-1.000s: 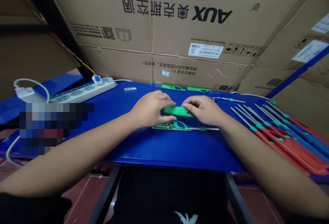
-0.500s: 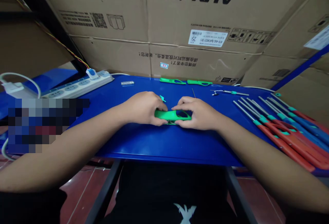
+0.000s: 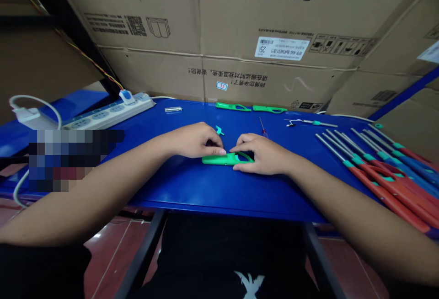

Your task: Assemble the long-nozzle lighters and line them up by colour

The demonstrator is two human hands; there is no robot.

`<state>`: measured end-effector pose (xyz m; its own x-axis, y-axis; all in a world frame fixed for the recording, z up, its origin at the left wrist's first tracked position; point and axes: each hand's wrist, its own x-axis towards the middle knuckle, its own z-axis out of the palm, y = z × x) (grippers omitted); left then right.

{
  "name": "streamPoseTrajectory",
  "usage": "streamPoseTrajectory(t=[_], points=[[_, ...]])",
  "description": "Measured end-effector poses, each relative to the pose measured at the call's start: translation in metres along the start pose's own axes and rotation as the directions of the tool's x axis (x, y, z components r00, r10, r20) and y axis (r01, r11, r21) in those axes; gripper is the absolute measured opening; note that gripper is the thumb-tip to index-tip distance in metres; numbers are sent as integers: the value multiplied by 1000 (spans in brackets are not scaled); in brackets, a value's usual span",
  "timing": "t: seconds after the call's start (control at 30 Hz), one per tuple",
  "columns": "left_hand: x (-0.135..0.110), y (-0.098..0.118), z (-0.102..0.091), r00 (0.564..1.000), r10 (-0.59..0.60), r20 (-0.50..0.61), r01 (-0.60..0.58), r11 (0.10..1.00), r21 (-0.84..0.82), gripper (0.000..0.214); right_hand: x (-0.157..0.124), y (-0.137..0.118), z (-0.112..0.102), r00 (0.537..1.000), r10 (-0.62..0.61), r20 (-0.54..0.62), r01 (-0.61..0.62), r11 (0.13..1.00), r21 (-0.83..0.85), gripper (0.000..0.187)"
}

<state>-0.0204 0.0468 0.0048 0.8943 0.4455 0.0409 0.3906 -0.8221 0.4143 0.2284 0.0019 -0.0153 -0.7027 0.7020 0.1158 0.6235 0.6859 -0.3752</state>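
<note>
Blue table point(image 3: 206, 194) | left hand point(image 3: 195, 141): half curled, holding one end | right hand point(image 3: 269, 155): half curled, holding the loop end | green handle point(image 3: 213, 159): between them, low at the table; looks like pressing its halves together, calls for even pushing | teal bit point(image 3: 220, 130): just behind

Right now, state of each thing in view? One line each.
Left hand: thumb on green casing
Right hand: around the casing's loop end
Green casing: lying flat, looks closed
Two green shells: lying near the carton
Screwdriver: lying down, partly hidden
Teal piece: loose
Rod with wire: loose, outside any casing
Red lighters: lying beside blue lighters
Power strip: plug inserted; on/off unclear
Carton: print upside down
</note>
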Motion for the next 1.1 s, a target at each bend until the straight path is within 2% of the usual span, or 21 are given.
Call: streamPoseTrajectory(t=[0.1, 0.3, 0.4, 0.43, 0.5, 0.57, 0.6, 0.67, 0.73, 0.77, 0.83, 0.93, 1.0, 1.1], points=[[2, 4, 5, 999, -37, 31, 39, 998, -54, 26, 1, 0, 0, 1000, 19, 18, -19, 1000, 9, 46], [5, 9, 11, 982, -184, 47, 188, 978, -86, 21, 3, 0, 4, 996, 77, 48, -78, 997, 28, 46], [5, 11, 10, 977, -200, 71, 206, 973, -99, 20, 1, 3, -3, 996, 59, 63, -63, 995, 71, 56], [5, 11, 10, 976, -206, 76, 213, 971, -106, 21, 0, 5, -8, 998, 52, 41, -56, 993, 108, 57], [5, 10, 10, 971, -222, 84, 231, 965, -127, 24, -6, 10, -23, 995, 80, -63, -69, 985, 160, 45], [5, 8, 10, 966, -239, 94, 252, 955, -159, 27, -14, 17, -40, 978, 151, -146, -132, 982, 133, 35], [5, 7, 10, 963, -250, 99, 264, 948, -178, 28, -18, 20, -48, 979, 172, -107, -163, 982, 94, 35], [4, 6, 10, 954, -275, 116, 295, 932, -210, 31, -27, 25, -60, 970, 204, 129, -209, 978, 27, 35], [3, 6, 9, 942, -308, 132, 332, 914, -234, 34, -33, 27, -65, 907, 242, 345, -246, 969, -33, 40], [3, 6, 9, 937, -321, 141, 347, 907, -240, 35, -35, 28, -66, 876, 266, 402, -262, 963, -65, 43], [3, 8, 9, 931, -334, 149, 362, 903, -233, 36, -37, 27, -66, 842, 321, 433, -297, 947, -125, 43], [5, 13, 13, 945, -314, 94, 327, 924, -199, 42, -36, 25, -64, 818, 352, 455, -307, 936, -174, 29], [9, 19, 19, 957, -290, 27, 291, 943, -164, 48, -34, 23, -63, 835, 320, 449, -274, 947, -166, 20], [16, 27, 30, 949, -310, -52, 305, 949, -85, 51, -30, 22, -58, 901, 234, 366, -181, 968, -174, 14]])
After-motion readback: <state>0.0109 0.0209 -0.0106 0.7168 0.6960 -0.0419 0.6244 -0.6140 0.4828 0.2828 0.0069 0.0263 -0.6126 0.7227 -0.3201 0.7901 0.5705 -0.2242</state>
